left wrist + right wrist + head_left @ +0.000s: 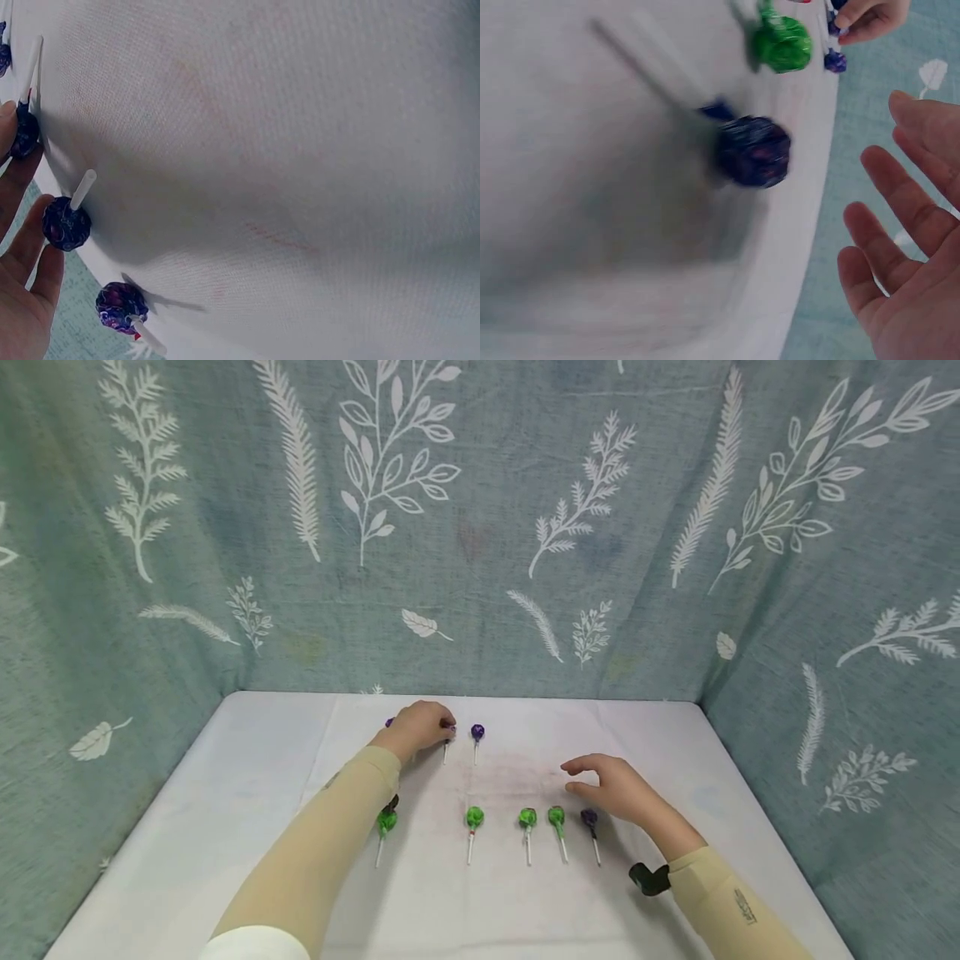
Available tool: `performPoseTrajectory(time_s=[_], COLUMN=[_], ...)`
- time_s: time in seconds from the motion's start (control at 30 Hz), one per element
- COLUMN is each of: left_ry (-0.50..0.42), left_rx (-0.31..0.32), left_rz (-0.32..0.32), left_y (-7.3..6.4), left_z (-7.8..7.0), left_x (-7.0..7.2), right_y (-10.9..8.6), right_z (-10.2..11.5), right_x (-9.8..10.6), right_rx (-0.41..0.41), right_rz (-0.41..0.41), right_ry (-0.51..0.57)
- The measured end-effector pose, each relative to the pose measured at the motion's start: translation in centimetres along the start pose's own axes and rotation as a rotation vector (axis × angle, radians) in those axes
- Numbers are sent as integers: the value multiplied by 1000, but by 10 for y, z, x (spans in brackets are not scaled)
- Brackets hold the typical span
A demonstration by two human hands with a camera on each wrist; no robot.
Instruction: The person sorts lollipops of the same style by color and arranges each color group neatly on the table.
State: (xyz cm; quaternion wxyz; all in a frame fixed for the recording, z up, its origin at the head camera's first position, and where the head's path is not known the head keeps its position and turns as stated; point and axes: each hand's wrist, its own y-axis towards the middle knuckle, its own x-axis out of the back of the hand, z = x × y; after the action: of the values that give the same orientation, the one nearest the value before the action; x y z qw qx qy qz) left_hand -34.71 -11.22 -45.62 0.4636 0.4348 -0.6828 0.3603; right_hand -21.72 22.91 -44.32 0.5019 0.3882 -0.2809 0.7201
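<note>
At the back of the white table, my left hand (417, 727) pinches a purple-wrapped lollipop (25, 133) between thumb and finger. A second purple lollipop (66, 223) sits against its other fingers; whether they hold it I cannot tell. Another purple lollipop (121, 307) lies beyond, and one more (477, 732) lies to the right of this hand. My right hand (618, 787) hovers over the right side with fingers spread and nothing in them. Nearest to it is a purple lollipop (589, 817), also large in the right wrist view.
Several green lollipops lie in a front row with sticks toward me: one (386, 822) by the left forearm, one (475, 817) mid-table, two more (528, 817) further right. A leaf-patterned curtain (480, 610) surrounds the table (255, 752). A black device (649, 878) sits at the right wrist.
</note>
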Motion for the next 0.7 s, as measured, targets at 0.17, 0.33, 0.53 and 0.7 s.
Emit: performPoseTrajectory(time_s=[0.17, 0.33, 0.53, 0.7], left_ry=[2, 1, -15, -11], left_rx=[-9, -15, -2, -16], left_rz=[-4, -1, 2, -18], left_y=[-1, -1, 0, 1], left_z=[-1, -1, 0, 1], left_x=[1, 2, 1, -1], right_y=[-16, -29, -38, -40], right_z=[-12, -22, -29, -32], right_x=[-7, -15, -22, -27], right_rx=[-82, -153, -146, -160], right_rz=[-22, -43, -70, -74], right_ry=[20, 37, 17, 2])
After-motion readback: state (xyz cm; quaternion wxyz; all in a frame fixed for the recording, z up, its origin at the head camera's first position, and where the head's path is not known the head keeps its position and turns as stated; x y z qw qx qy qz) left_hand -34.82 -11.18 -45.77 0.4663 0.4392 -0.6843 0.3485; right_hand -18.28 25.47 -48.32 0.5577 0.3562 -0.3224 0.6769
